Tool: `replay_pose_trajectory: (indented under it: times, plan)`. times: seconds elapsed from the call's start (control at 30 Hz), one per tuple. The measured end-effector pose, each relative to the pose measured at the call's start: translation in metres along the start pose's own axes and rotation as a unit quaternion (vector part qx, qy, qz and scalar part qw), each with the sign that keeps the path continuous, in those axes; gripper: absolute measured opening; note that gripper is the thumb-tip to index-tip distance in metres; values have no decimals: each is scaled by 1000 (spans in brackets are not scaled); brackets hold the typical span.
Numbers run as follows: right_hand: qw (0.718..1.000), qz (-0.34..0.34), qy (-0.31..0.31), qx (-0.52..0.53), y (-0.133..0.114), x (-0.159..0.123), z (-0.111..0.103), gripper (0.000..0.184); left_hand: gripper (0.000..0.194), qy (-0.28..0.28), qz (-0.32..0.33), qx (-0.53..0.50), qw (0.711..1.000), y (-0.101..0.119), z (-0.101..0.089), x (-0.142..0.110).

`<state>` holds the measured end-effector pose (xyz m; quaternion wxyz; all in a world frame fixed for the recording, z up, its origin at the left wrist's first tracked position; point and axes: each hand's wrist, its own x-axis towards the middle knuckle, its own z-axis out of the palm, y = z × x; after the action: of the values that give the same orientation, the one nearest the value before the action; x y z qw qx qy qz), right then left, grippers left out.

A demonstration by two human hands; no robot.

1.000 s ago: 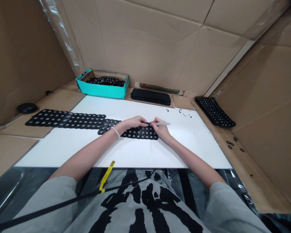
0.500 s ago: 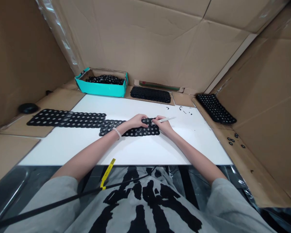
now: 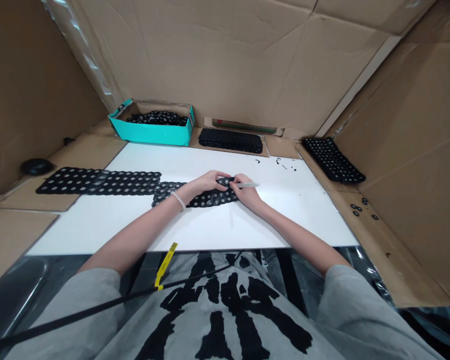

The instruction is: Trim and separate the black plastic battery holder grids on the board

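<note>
A black sheet with rows of round holes (image 3: 202,201) lies across the middle of the white board. My left hand (image 3: 209,183) pinches its far edge between thumb and fingers, and the sheet's right end is raised a little. In my right hand (image 3: 248,192) is a slim white pen-like tool (image 3: 247,184), its tip end at the sheet beside my left fingertips. The exact point of contact is hidden by my fingers. Another black perforated sheet (image 3: 97,182) stretches leftward, its right end meeting the held one.
Behind stand a turquoise box (image 3: 153,134) heaped with black pieces and a stack of black sheets (image 3: 230,140). Another perforated sheet (image 3: 333,161) rests at the right, near several small black rings (image 3: 356,207). Black scraps (image 3: 278,161) dot the white board (image 3: 285,220). Cardboard walls enclose the space.
The sheet's right end has lifted and bent up between my hands. My right hand has turned slightly, and the white tool now lies flatter. The whole view has shifted a little.
</note>
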<state>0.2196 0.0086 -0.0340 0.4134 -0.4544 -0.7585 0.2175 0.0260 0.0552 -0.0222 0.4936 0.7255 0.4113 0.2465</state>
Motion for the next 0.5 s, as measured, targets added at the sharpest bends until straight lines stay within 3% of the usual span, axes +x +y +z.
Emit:
replay_pose_trajectory:
  times: [0.13, 0.27, 0.37, 0.5]
  plan:
    - [997, 76, -23, 22, 3, 6, -14, 27, 53, 4, 15, 78, 997, 2, -3, -1]
    - [980, 155, -27, 124, 6, 8, -27, 28, 33, 39, 25, 209, 977, 5, -2, -5]
    - [974, 134, -18, 180, 6, 10, -24, 29, 30, 38, 37, 224, 973, 6, 1, -6]
    - [990, 93, -13, 105, 5, 10, -12, 30, 31, 52, 37, 211, 975, 4, 5, -5]
